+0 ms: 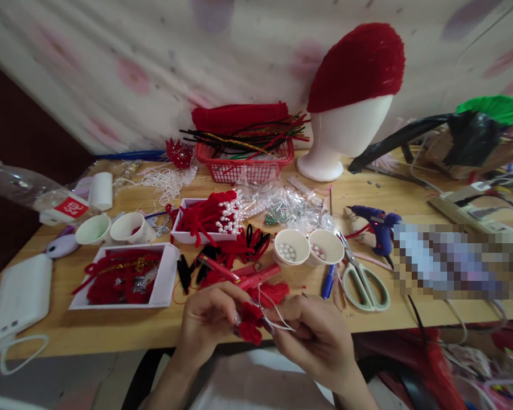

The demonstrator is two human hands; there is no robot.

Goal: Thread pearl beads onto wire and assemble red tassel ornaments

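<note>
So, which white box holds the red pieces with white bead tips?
The farther box, in front of the red basket: white beads show at its right end. The nearer box, at left, shows gold and silver trim.

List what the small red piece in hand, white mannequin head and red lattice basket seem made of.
Small red piece: matte, velvet or chenille perhaps, looking fuzzy.
White mannequin head: likely foam, smooth, matte, without glare.
Red lattice basket: probably plastic, faint sheen, moulded-looking openwork.

pale grey garment (247, 380), bare forearms (173, 376)
</note>
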